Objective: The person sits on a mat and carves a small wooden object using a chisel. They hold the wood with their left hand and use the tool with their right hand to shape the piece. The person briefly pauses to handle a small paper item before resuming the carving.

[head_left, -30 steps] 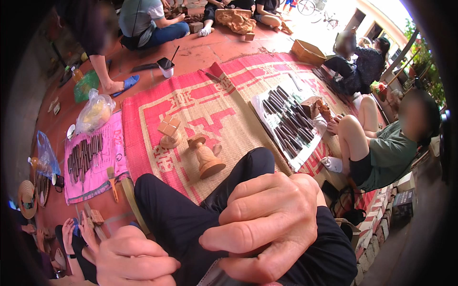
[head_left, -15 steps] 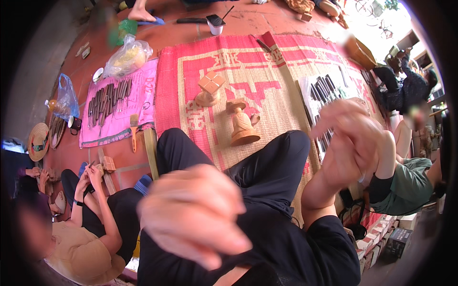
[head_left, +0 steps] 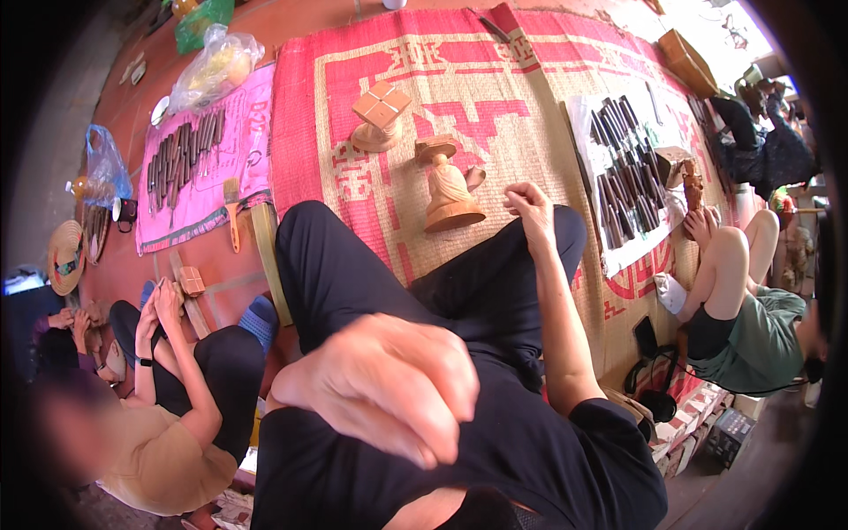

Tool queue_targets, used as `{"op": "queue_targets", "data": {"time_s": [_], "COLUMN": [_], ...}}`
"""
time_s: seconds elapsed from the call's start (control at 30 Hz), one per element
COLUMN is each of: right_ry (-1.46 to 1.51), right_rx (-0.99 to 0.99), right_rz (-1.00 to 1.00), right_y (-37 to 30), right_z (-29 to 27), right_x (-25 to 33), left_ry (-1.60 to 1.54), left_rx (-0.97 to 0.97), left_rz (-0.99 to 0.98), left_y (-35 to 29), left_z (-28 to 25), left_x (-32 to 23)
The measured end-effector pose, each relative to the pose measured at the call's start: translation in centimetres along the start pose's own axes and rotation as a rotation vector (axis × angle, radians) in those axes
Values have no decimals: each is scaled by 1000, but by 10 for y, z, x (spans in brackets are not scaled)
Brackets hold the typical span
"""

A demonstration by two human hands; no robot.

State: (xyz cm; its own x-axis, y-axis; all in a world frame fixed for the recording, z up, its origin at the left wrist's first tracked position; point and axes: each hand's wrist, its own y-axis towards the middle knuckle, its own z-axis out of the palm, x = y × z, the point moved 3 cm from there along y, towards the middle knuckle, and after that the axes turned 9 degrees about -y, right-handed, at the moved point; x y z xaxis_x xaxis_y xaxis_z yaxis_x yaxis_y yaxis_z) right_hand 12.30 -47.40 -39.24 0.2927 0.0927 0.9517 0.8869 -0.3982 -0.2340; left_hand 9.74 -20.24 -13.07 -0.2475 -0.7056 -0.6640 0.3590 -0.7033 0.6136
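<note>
Dark-handled tools (head_left: 184,159) crowd a creased pink sheet (head_left: 249,146), near a flat brush (head_left: 232,212). The left hand (head_left: 389,389) has curled fingers, any grip hidden. On the woven mat (head_left: 495,79) stands a smooth, round-based wooden figure (head_left: 453,196); near it, the right hand's (head_left: 532,210) fingers bend loosely, empty. Farther right, slim tools (head_left: 627,163) cover white sheeting (head_left: 625,258).

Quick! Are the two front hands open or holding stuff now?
Left hand: fingers curled; cannot tell if it holds anything.
Right hand: partly open, near the statue, nothing seen in it.
</note>
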Motion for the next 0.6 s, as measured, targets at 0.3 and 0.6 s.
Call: {"op": "queue_targets", "data": {"time_s": [0.3, 0.6], "right_ry": [-920, -1039], "right_rx": [-6, 38], "right_rz": [-357, -467], "right_y": [52, 74], "right_z": [42, 59], "right_x": [-27, -54], "left_ry": [300, 839], "left_rx": [-1158, -1113], "left_rz": [-555, -723], "left_y": [-119, -108], "left_z": [-157, -241], "left_x": [122, 264]}}
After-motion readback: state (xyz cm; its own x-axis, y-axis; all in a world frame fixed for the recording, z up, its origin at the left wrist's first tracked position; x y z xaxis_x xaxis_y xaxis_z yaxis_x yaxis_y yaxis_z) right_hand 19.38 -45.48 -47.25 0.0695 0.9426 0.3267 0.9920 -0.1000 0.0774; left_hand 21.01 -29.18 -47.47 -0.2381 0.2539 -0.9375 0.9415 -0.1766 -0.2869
